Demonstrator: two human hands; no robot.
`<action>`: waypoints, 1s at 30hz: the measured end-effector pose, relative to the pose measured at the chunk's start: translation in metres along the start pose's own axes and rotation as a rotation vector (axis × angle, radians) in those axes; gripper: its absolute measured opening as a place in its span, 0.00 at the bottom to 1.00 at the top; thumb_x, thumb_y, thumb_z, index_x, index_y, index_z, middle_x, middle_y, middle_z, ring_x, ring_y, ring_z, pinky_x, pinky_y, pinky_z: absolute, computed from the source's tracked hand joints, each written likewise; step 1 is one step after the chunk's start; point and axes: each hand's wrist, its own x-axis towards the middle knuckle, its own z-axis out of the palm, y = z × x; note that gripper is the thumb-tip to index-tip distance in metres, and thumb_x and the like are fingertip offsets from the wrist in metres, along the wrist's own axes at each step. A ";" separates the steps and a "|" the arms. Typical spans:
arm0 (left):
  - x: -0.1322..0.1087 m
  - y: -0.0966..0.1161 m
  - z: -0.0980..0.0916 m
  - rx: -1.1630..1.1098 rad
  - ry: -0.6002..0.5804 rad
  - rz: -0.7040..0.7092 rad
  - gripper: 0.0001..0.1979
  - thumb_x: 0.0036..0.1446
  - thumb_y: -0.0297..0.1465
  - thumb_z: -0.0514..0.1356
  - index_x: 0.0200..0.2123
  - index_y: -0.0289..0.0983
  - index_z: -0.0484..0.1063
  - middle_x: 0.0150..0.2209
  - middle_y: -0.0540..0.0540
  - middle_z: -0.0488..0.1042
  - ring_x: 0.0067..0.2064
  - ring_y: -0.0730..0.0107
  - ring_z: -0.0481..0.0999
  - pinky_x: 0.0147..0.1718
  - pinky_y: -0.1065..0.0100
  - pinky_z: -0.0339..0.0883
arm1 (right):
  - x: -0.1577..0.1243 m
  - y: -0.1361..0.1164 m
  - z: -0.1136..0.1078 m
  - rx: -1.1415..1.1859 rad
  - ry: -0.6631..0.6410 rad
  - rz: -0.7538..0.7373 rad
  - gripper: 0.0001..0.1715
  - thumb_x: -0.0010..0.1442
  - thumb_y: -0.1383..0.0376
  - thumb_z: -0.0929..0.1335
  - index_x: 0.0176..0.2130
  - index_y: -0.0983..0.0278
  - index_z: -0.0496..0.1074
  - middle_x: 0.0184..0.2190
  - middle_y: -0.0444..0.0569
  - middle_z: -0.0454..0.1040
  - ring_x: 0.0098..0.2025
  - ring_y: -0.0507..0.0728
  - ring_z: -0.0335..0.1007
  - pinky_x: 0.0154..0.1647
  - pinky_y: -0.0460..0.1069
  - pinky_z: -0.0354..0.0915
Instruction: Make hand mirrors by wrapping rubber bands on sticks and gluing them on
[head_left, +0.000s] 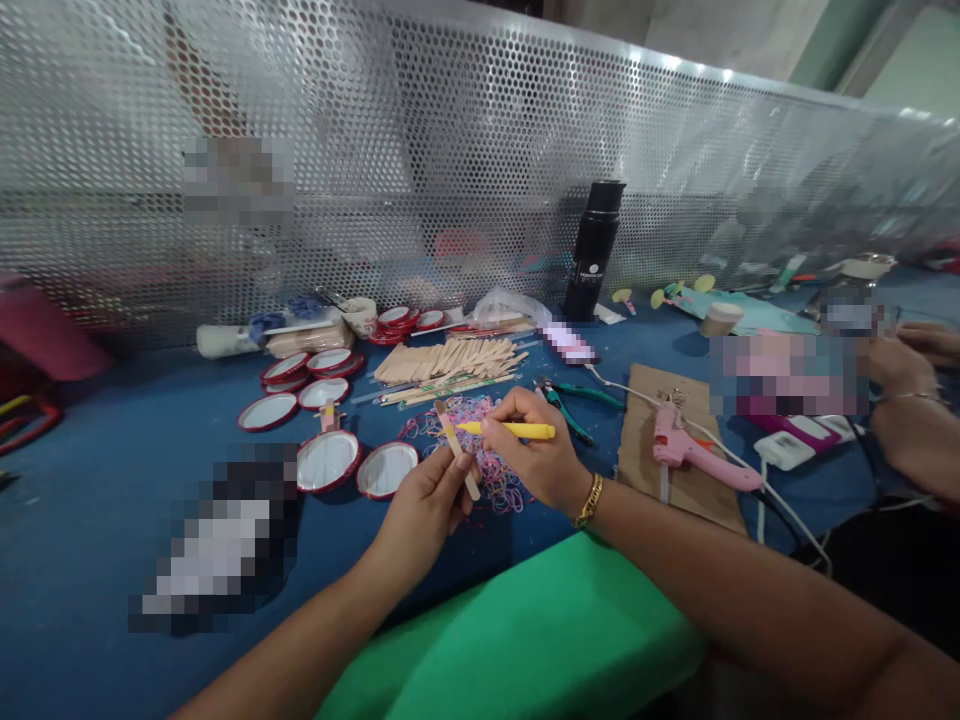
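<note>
My left hand [431,495] pinches a wooden craft stick [454,443] near its lower end, holding it tilted. In my right hand [536,455] is a yellow marker [525,430], its tip at the stick's upper part, where a yellowish patch shows. Below and behind both hands lies a tangle of thin pink, purple and blue elastic bands [504,490]. A pile of plain craft sticks [450,358] is spread out beyond them. Left of my left hand lie round white lids with red rims [387,469], one with a small stick piece [328,415] at its edge.
Green-handled pliers [570,412] lie beyond my right hand. On cardboard [637,440] at the right rests a pink glue gun [679,445] with cables nearby. A black bottle [594,250] stands against the perforated metal screen [495,150]. Another person's hands [904,365] are at far right.
</note>
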 end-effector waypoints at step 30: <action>0.001 -0.003 -0.001 0.023 -0.037 0.022 0.17 0.59 0.45 0.55 0.28 0.37 0.65 0.19 0.55 0.64 0.18 0.80 0.59 0.16 0.78 0.50 | 0.002 0.002 0.001 0.217 0.009 0.168 0.11 0.56 0.63 0.68 0.26 0.62 0.64 0.20 0.39 0.68 0.23 0.51 0.63 0.28 0.47 0.61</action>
